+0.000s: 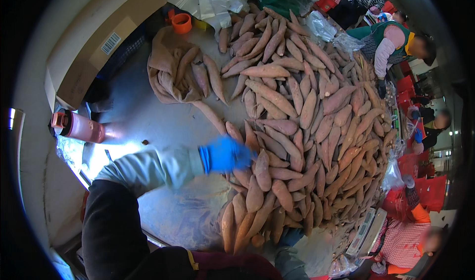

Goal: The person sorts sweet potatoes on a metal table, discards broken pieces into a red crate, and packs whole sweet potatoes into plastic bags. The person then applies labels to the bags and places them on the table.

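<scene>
My left hand (227, 155), in a blue glove with a grey-green oversleeve, reaches over the near-left edge of a large heap of sweet potatoes (272, 98). Its fingers are blurred beside several roots, and whether they grip one cannot be told. My right hand (291, 237), in a darker-looking blue glove, is low at the heap's bottom edge, mostly hidden by sweet potatoes and shadow. A brown cloth sack (163, 72) lies at the upper left, with some sweet potatoes in its mouth and others just outside it. All this rests on a metal table (130, 79).
A pink bottle (85, 127) lies at the left edge near a cardboard box (111, 38). An orange tape dispenser or cup (181, 23) is beyond the sack. A scale (365, 233) stands lower right. Several people work along the far right, among red crates (430, 192) and plastic bags (393, 172).
</scene>
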Motion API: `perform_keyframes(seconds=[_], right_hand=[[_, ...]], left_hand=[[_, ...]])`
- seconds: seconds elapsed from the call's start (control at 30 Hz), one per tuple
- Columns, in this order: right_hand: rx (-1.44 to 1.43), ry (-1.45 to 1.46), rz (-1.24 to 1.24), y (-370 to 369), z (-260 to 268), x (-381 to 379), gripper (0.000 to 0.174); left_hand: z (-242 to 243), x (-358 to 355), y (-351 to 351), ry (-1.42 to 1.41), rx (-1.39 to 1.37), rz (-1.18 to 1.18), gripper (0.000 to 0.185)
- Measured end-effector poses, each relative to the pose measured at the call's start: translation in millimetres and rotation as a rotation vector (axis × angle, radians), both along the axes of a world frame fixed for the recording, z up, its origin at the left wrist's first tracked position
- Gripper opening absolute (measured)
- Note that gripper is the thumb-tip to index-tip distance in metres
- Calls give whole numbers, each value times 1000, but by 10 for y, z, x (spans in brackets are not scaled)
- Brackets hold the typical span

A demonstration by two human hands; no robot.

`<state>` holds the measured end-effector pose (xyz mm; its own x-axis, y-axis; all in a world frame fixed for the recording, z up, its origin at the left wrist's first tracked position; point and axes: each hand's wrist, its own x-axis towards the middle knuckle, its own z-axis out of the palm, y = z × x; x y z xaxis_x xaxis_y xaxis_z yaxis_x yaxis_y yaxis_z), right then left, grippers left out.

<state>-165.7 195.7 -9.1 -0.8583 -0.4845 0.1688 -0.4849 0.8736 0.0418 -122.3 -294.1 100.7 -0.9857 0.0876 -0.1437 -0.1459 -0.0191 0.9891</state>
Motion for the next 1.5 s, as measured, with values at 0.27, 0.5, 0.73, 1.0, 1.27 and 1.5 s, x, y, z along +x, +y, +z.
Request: perform_keyframes(seconds=[0.27,0.5,0.73,1.0,1.27,1.5], right_hand=[[56,-188,-100,-168,186,51,55],[61,-336,-207,-79,167,68,61],[13,-295,-100,-103,182,72,60],[49,-260,-125,-134,216,75,62],[38,-294,-98,-96,187,72,64],[-123,-315,-69,-144,231,50,55]], left_hand=[[-199,-1786,-1988,61,-844,872,77],[-500,-2255,-2224,-116,-965,846,100],[-578,-1866,-2021,150,-612,458,86],[-392,-1107,-1015,261,103,354,77],[134,-1091,-49,697,-407,254,80],[728,-1561,1110,385,-931,-253,89]])
